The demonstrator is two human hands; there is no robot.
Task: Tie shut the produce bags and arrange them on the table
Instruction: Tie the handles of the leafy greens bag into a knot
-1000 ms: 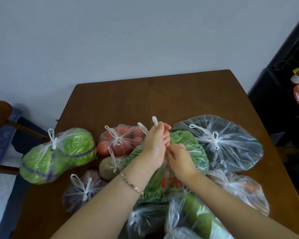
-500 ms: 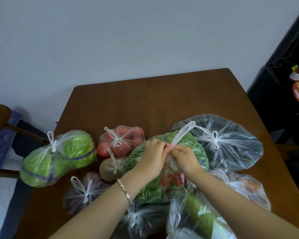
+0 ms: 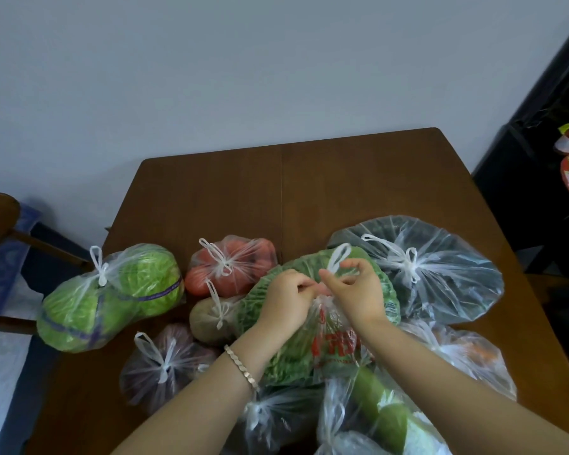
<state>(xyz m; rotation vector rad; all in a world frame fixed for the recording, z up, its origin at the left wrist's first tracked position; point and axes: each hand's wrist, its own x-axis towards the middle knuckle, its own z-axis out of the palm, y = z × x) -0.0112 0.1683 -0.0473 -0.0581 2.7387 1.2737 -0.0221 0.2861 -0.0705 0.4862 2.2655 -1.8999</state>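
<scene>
Left hand [image 3: 284, 303] and right hand [image 3: 358, 293] meet at centre of frame. Fingers of both are curled and pinch the gathered neck of the clear plastic bag of leafy greens with red print [image 3: 334, 346]. One white handle loop [image 3: 339, 257] stands up above the right hand's fingers. This bag lies in the middle of the pile on the brown wooden surface [image 3: 342, 178], overlapping its neighbours.

Knotted bags around it:
- clear bag of green cabbages with purple bands [image 3: 112, 300], left of frame, at the surface's left edge
- clear bag of red tomatoes [image 3: 243, 257], up and left of the hands
- small bag of brownish tubers [image 3: 204, 320], just below the tomatoes, touching the greens bag
- bag of dark purple produce [image 3: 178, 349], lower left
- large puffed clear bag with dark contents [image 3: 447, 284], right of the hands
- bag with orange contents [image 3: 470, 356], lower right, beside the right forearm

Bottom edge: bag holding a long green gourd [image 3: 381, 412], and a small crumpled clear bag [image 3: 276, 415] under the left forearm, contents not legible.

Silver bracelet [image 3: 242, 366] on left wrist. Wooden chair with blue cushion [image 3: 0, 211] at far left. Black cabinet [image 3: 523, 159] at far right.
</scene>
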